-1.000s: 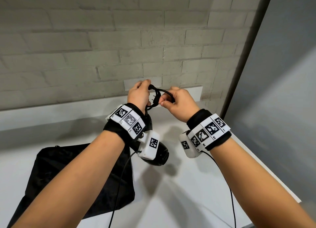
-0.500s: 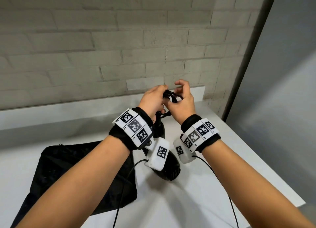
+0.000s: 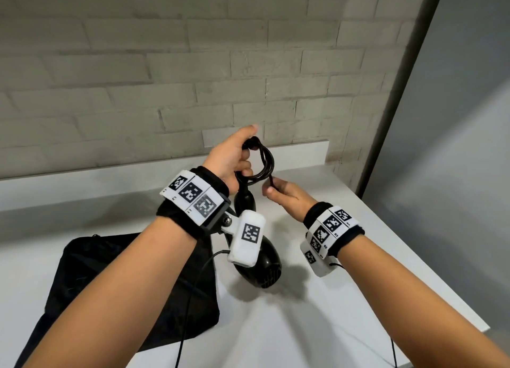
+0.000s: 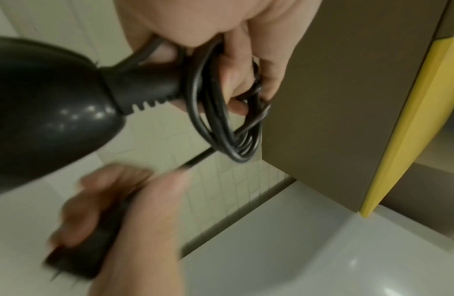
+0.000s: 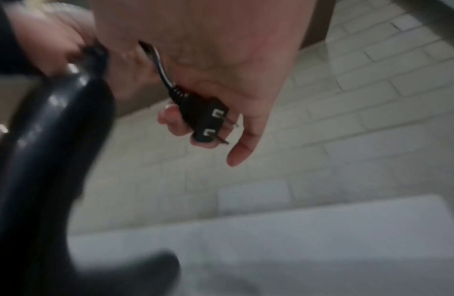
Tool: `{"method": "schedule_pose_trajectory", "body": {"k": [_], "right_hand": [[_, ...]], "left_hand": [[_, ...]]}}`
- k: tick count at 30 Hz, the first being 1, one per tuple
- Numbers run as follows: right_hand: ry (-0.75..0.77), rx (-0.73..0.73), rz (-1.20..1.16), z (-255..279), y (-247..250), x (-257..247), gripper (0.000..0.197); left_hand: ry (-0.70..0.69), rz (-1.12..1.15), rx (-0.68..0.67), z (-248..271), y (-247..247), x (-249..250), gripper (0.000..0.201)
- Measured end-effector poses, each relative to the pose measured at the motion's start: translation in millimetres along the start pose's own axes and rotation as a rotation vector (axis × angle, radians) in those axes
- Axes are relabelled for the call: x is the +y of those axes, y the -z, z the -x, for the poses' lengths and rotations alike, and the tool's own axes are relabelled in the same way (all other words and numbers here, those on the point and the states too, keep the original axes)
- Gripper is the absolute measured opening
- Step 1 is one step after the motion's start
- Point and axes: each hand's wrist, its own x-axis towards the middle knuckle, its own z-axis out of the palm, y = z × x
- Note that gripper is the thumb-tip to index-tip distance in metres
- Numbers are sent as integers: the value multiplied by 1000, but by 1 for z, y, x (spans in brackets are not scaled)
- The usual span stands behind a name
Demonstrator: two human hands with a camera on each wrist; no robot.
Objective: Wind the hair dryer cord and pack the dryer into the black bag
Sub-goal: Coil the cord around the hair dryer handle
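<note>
My left hand (image 3: 234, 158) grips the black cord coil (image 3: 263, 165) together with the handle of the black hair dryer (image 3: 262, 263), which hangs head-down above the counter. The left wrist view shows several loops of cord (image 4: 220, 124) around my fingers (image 4: 241, 80) beside the dryer's handle (image 4: 144, 86). My right hand (image 3: 281, 192) sits just right of and below the coil and holds the cord's end; the right wrist view shows its fingers curled round the two-pin plug (image 5: 203, 118). The black bag (image 3: 110, 285) lies flat on the counter at lower left, under my left forearm.
A white counter (image 3: 345, 271) runs to an edge at the right and front. A grey brick wall (image 3: 193, 78) with a white ledge (image 3: 298, 152) stands behind. Thin sensor cables (image 3: 190, 307) hang from both wrists. A brown cabinet with a yellow edge (image 4: 347, 100) is overhead.
My hands have come apart: the right hand dropped down and right with the plug end, while the left hand rose slightly with the coil. The dryer hangs lower in view.
</note>
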Motion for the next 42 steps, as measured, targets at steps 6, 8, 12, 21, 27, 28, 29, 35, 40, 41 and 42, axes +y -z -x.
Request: {"method": "schedule_pose_trajectory", "body": {"k": [6,8,12,21,27,28,29,35,40,41,42], "right_hand": [[-129,-40,135,-2,8,12,31],[-104,-50,94,-3,5,8,26],[-107,-18,-63,-7,3,-6,32],[-98,133,-82,-21,21,-14,32],[-28,202,118,-30,41,-43,22],[-28,215,169,-31,45,-47,21],[-33,238,209,-33,49,-51,21],[27,389,383,-37,57,-66,16],[124,402,314,-27,43,-78,17],[130,385,280,-25,39,-78,16],[131,360,252,-23,35,-77,16]], "left_hand": [[-33,-80,36,1,-2,-17,30],[-31,-58,37,-1,-2,-16,28],[-53,8,56,-2,-2,-12,26],[9,-140,-135,7,-4,-14,20],[26,-130,-121,6,-11,-19,16],[13,-121,-109,6,-13,-18,16],[-7,-113,-94,5,-14,-17,16],[-99,-164,-9,-1,-21,-22,26],[-195,-196,180,-18,-17,-31,33],[-200,-167,210,-20,-15,-30,35],[-196,-128,233,-23,-13,-28,37]]}}
